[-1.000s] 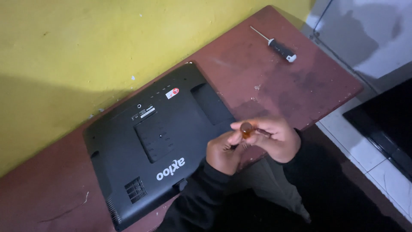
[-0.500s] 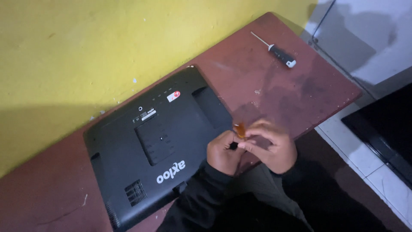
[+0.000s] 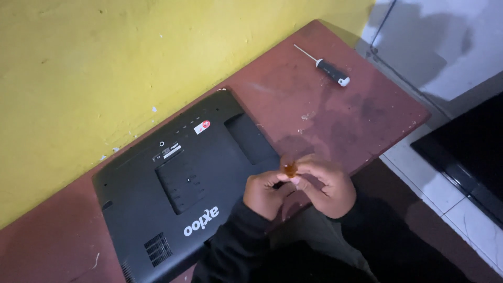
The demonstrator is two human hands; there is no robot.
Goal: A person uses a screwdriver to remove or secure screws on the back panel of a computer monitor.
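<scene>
My left hand [image 3: 263, 193] and my right hand [image 3: 326, 186] meet at the near edge of the table, fingertips together. Pinched between them is a small amber object [image 3: 290, 169]; most of it is hidden by the fingers, so its full shape is unclear. Both hands hover just right of a black flat monitor [image 3: 173, 183] that lies face down on the reddish-brown table [image 3: 361, 120]. A black sleeve covers my left forearm.
A screwdriver [image 3: 330, 69] with a black handle and a thin metal shaft lies at the far right of the table. A yellow wall [image 3: 105, 63] runs along the table's back. A white tiled floor [image 3: 461, 220] and a dark flat panel [image 3: 471, 157] are to the right.
My hands stay together on the amber object and have turned it slightly, so it now sits at the top between the fingertips. The monitor and screwdriver have not moved.
</scene>
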